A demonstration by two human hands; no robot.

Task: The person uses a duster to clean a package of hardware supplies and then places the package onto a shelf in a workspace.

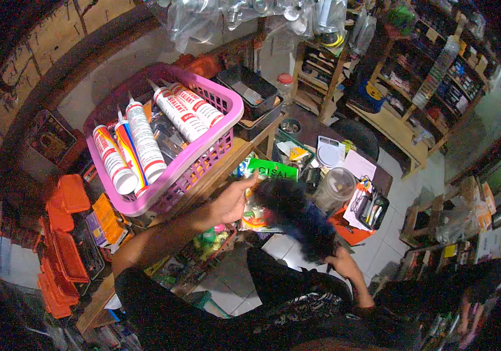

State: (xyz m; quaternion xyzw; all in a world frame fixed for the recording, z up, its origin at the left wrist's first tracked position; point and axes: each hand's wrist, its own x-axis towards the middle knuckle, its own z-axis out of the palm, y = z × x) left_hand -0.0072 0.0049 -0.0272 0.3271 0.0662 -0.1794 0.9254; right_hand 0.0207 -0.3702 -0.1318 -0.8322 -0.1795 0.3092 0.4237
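My left hand (233,199) pinches the upper left edge of a plastic packet with a green header (274,169), its thumb pointing up. My right hand (342,262), lower down at the right, grips the end of a dark feather duster or similar fluffy thing (296,206), blurred, that reaches up across the packet and hides its middle. Above my left forearm a pink plastic basket (238,107) stands on a wooden shelf, with several sealant tubes (143,136) and small dark packets in it.
Red plastic trays (68,250) and small boxes (107,219) lie at the left. A clear plastic jar (337,184), a kitchen scale (329,151) and a tray of pens (374,211) sit at the right. Clear plastic bags (250,13) hang overhead; wooden shelves (434,74) stand behind.
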